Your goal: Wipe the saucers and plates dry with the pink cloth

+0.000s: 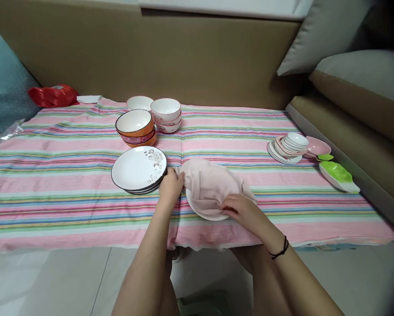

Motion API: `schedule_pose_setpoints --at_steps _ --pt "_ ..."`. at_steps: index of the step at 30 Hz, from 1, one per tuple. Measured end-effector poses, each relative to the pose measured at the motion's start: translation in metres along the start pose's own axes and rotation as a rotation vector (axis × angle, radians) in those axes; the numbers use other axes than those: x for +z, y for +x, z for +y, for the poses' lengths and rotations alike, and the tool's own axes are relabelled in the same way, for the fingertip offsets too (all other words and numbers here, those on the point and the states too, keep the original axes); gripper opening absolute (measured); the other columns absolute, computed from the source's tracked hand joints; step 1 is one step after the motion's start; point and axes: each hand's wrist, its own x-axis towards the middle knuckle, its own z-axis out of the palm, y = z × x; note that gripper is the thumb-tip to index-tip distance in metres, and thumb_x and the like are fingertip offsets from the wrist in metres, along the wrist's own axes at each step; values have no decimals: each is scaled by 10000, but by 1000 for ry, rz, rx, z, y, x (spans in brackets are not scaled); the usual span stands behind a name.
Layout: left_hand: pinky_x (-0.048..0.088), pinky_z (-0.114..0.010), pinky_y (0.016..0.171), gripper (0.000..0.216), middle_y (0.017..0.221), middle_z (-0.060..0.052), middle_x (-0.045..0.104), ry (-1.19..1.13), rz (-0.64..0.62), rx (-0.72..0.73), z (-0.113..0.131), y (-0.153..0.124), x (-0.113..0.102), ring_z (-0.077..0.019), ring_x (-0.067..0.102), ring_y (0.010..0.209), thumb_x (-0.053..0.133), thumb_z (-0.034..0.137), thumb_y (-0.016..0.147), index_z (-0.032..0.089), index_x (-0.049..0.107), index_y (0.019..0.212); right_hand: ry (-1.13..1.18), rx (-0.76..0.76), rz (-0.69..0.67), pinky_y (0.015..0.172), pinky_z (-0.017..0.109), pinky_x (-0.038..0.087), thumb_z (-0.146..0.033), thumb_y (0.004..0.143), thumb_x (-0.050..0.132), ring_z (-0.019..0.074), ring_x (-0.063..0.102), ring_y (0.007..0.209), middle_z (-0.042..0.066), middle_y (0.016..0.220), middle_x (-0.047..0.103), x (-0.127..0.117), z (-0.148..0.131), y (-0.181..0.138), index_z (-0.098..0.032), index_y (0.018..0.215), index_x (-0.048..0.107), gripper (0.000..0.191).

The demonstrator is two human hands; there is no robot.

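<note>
while left fingers grip cloth, right fingers pinch it, plate beneath; likely wiping, next probably needing steadied plate.

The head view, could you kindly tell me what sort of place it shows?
Probably a home living room: a brown sofa-like backrest, a grey cushion and pale floor tiles suggest it.

Across the top of your frame you have a plain brown panel, with a white surface above it. A striped cover spreads across your middle. Grey-and-brown cushions sit upper right, above a low brown furniture side; a blue-green shape fills your upper left. Below, pale floor tiles catch soft light lower left; the upper-right corner is dark.
</note>
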Motion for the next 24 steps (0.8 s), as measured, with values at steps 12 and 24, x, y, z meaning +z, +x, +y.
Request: schedule_pose_setpoints --at_steps 12,24 --pt "430 -351 739 371 1030 -169 671 99 -52 130 4 -9 6 -311 628 968 430 320 867 155 467 1198 -138 58 50 636 289 414 -247 940 459 195 623 728 43 813 694 -20 -15 -60 -212 893 688 236" --pt "415 -276 702 308 889 -71 675 -85 163 206 14 -19 -4 -207 623 819 382 352 915 200 595 1079 221 340 372 710 298 455 -165 771 571 173 599 754 14 795 641 37 0 54 -169 1196 528 427"
